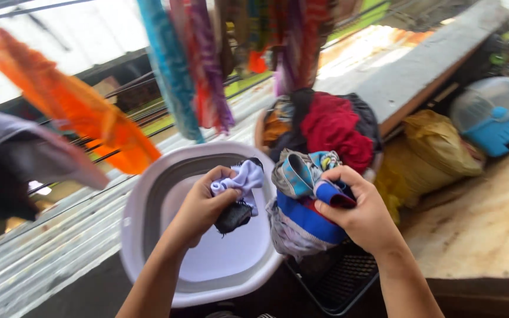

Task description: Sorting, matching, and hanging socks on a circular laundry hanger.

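My left hand (202, 206) grips a bunched lavender and black cloth (240, 188) above a white plastic basin (148, 194). To its right, my right hand (357, 209) holds a wad of blue, red and grey patterned garments (301, 200), which hangs over a black mesh basket (340, 280). The two bundles nearly touch each other between my hands.
A heap of red and dark laundry (331, 126) sits behind the basin. Orange (72, 106), teal (169, 65) and striped (207, 70) cloths hang on lines overhead. A yellow sack (437, 150) and a blue and clear plastic container (493, 115) lie on the right. Corrugated roofing (42, 247) runs below left.
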